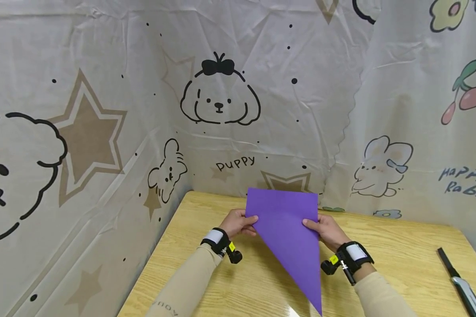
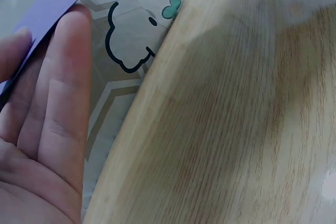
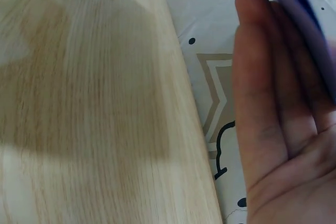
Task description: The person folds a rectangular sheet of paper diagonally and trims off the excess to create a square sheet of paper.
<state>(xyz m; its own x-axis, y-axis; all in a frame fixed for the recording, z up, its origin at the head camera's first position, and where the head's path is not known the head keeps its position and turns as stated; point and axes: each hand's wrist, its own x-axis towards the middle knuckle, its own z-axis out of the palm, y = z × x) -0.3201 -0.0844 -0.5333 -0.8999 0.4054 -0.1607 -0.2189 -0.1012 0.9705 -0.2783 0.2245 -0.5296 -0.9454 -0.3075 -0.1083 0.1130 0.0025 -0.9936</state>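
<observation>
A sheet of purple paper is held up over the table in the head view. Its top edge is straight, and its lower part narrows along a slanting left edge to a point at the bottom right. My left hand pinches the left edge, thumb on the near face and fingers behind. On the right edge my right hand pinches the sheet the same way. Both wrist views show the paper's edge between thumb and fingers, with the left fingers and right fingers fairly straight behind it.
A utility knife with a grey and black handle lies at the table's right side. The wooden table ends at a patterned cloth hanging behind and to the left.
</observation>
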